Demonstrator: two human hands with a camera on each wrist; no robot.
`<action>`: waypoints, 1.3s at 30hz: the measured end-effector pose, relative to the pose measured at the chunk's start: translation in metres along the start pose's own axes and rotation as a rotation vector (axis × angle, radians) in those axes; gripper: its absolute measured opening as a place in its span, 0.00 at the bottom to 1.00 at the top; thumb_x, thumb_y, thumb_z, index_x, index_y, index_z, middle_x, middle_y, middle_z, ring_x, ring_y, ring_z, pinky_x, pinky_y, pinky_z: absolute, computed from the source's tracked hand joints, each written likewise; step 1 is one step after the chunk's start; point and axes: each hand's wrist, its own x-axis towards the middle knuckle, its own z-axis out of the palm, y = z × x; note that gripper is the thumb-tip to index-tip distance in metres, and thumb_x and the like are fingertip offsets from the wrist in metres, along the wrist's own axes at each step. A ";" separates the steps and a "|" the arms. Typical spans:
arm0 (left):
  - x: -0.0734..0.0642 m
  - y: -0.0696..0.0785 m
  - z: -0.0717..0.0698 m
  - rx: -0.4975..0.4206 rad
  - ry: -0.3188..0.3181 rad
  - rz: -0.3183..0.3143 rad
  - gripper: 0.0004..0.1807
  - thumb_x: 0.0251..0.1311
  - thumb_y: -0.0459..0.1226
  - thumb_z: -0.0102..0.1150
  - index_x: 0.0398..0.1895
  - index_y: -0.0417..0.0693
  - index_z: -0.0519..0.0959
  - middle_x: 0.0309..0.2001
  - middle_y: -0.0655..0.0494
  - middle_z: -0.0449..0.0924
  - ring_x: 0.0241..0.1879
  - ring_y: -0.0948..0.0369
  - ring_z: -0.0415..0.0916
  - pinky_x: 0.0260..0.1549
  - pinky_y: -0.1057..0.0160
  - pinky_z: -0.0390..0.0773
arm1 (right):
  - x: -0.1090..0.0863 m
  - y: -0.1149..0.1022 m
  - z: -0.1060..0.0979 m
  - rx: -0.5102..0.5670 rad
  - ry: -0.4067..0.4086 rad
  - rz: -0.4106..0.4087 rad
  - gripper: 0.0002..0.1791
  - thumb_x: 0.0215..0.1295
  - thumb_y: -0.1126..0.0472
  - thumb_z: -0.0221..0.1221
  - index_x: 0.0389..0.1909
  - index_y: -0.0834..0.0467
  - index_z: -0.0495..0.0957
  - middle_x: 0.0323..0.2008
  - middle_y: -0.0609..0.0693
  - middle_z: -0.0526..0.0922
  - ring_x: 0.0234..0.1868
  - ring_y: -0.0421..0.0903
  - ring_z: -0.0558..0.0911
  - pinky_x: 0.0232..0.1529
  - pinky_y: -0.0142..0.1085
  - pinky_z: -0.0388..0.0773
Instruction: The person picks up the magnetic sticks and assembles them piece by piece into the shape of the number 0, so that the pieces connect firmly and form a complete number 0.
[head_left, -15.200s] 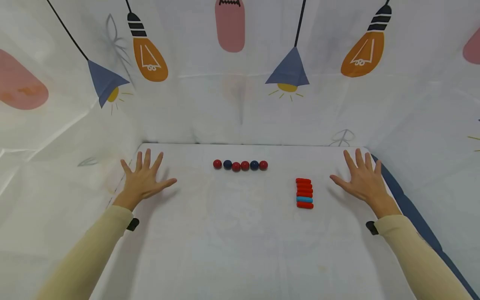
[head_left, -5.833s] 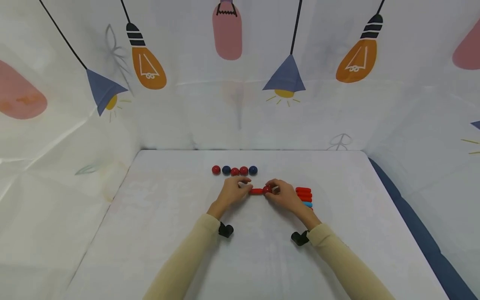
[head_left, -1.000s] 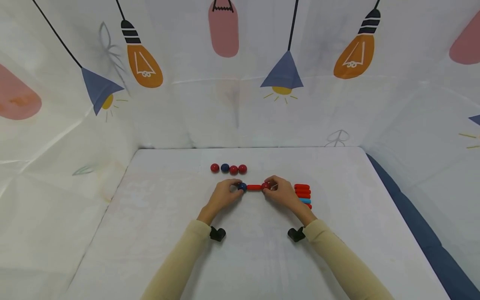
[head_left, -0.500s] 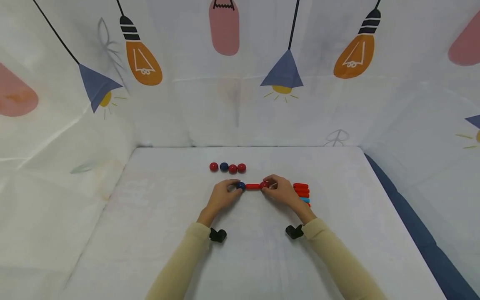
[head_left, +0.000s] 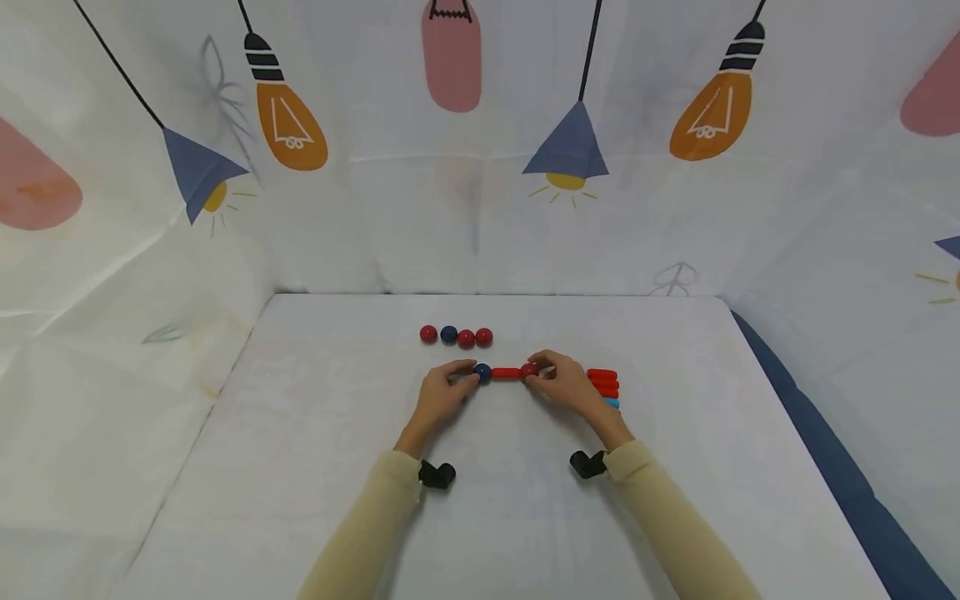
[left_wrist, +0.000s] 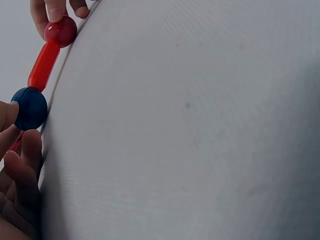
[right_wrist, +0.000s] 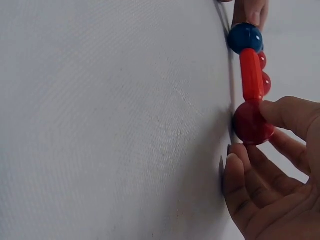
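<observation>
A red rod (head_left: pixel 506 374) lies level between a blue ball (head_left: pixel 482 373) and a red ball (head_left: pixel 529 372), touching both end to end. My left hand (head_left: pixel 440 395) pinches the blue ball with its fingertips. At the other end, the red ball is between the thumb and fingers of my right hand (head_left: pixel 568 388). In the left wrist view the rod (left_wrist: pixel 44 65) runs straight between the two balls. The right wrist view shows my thumb pressed on the red ball (right_wrist: pixel 252 123), the other fingers curled below it.
Behind the hands, a blue ball (head_left: pixel 448 334) and three red balls, one being the leftmost red ball (head_left: pixel 428 334), form a row. Right of my right hand lie stacked red rods (head_left: pixel 602 375) and a blue rod (head_left: pixel 612 403), partly hidden by that hand. All rest on a white table (head_left: pixel 337 375).
Both hands, first spread apart, came together; a red ball, a red rod and then a blue ball left their groups and were joined. Over the last second the hands have hardly moved.
</observation>
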 end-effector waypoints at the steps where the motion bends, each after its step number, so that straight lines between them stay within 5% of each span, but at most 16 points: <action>1: 0.000 0.001 0.000 -0.004 0.003 -0.002 0.20 0.69 0.43 0.64 0.62 0.53 0.82 0.57 0.54 0.85 0.52 0.56 0.76 0.47 0.61 0.74 | 0.000 0.000 0.000 -0.002 0.000 0.000 0.21 0.71 0.56 0.64 0.61 0.58 0.77 0.54 0.57 0.83 0.53 0.55 0.82 0.54 0.46 0.83; 13: 0.001 0.001 0.000 -0.023 0.002 -0.032 0.21 0.68 0.43 0.65 0.63 0.52 0.82 0.60 0.53 0.84 0.43 0.58 0.75 0.42 0.64 0.74 | 0.006 -0.005 -0.002 0.007 -0.003 0.001 0.20 0.71 0.58 0.63 0.61 0.58 0.78 0.54 0.57 0.83 0.54 0.56 0.82 0.56 0.48 0.82; 19: 0.002 0.005 -0.001 -0.086 -0.024 -0.046 0.21 0.69 0.42 0.64 0.64 0.51 0.80 0.59 0.50 0.82 0.26 0.58 0.80 0.34 0.65 0.78 | 0.009 -0.004 -0.003 0.007 0.009 -0.002 0.20 0.72 0.58 0.63 0.61 0.58 0.78 0.56 0.58 0.83 0.55 0.57 0.83 0.56 0.48 0.83; 24: 0.003 0.006 -0.001 -0.108 -0.023 -0.044 0.22 0.69 0.40 0.64 0.65 0.52 0.79 0.61 0.49 0.81 0.23 0.61 0.78 0.31 0.68 0.76 | 0.008 -0.005 -0.007 0.034 0.002 -0.015 0.19 0.72 0.59 0.62 0.61 0.60 0.78 0.57 0.59 0.83 0.55 0.59 0.84 0.49 0.45 0.85; 39: 0.004 0.002 -0.001 -0.114 -0.033 -0.042 0.21 0.70 0.42 0.63 0.65 0.56 0.81 0.58 0.49 0.82 0.21 0.61 0.76 0.26 0.68 0.74 | -0.012 0.009 -0.059 -0.105 0.024 -0.093 0.23 0.72 0.58 0.62 0.63 0.65 0.76 0.60 0.65 0.81 0.63 0.64 0.76 0.63 0.59 0.74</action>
